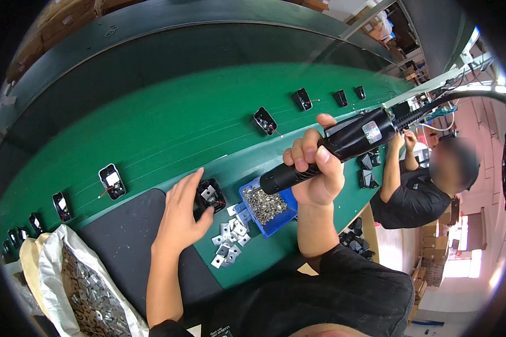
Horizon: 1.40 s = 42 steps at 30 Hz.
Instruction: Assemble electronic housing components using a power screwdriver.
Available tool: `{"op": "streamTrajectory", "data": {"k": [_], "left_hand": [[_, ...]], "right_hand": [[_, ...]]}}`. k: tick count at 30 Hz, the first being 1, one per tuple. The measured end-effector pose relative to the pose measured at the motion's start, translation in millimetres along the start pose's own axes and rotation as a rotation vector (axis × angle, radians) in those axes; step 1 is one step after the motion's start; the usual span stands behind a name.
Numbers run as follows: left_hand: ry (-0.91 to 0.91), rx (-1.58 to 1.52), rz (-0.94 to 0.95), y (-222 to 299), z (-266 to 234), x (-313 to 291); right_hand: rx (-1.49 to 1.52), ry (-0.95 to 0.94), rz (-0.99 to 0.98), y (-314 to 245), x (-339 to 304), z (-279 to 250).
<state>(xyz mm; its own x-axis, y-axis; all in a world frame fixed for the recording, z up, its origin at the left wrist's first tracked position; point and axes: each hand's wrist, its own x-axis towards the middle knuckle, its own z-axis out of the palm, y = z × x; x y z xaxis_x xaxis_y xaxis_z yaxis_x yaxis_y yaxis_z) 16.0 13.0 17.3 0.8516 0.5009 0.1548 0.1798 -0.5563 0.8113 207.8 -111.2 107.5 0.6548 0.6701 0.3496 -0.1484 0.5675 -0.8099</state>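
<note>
My left hand [177, 216] is around a small black plastic housing [217, 209], its fingers along the far left side and thumb at the near side. Inside the housing sit a silvery square plate and a bit of red wire. My right hand [320, 171] grips a black corded electric screwdriver [357, 137], tilted down to the left. Its lower end hangs over a blue tray [290, 200] of small metal screws [267, 209]; the bit is hard to make out. Loose square metal plates [230, 242] with holes lie between the tray and my left forearm.
Further black housings [112, 182] stand in a row along the green belt [168, 123]. A black mat [135, 236] lies left of my arm, beside a white sack [56, 275] of metal parts. At the right, a co-worker [416, 191] works near stacked black parts [367, 168].
</note>
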Motion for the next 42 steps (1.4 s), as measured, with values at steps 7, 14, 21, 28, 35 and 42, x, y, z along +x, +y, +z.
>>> {"op": "streamTrajectory", "data": {"k": [7, 14, 21, 28, 35, 42], "left_hand": [[-0.015, 0.136, 0.104, -8.3, 6.9, 1.8], [0.043, 0.056, 0.123, -19.4, 15.1, 10.1], [0.07, 0.03, 0.123, -23.3, 15.5, 6.4], [0.092, 0.019, 0.127, -24.9, 14.3, 7.4], [0.149, 0.0, 0.146, -25.2, 16.7, 11.2], [0.17, -0.022, 0.14, -22.4, 21.3, 9.2]], "right_hand": [[-0.075, 0.05, -0.015, 15.3, -6.4, 13.5], [-0.096, 0.007, -0.04, 42.8, -2.4, 24.0], [-0.096, -0.003, -0.07, 61.1, -9.0, 37.0], [-0.115, -0.033, -0.063, 66.9, -9.9, 39.3], [-0.142, -0.053, -0.055, 70.1, -9.5, 37.3], [-0.07, -0.199, -0.009, 68.3, -15.4, 34.0]]}}
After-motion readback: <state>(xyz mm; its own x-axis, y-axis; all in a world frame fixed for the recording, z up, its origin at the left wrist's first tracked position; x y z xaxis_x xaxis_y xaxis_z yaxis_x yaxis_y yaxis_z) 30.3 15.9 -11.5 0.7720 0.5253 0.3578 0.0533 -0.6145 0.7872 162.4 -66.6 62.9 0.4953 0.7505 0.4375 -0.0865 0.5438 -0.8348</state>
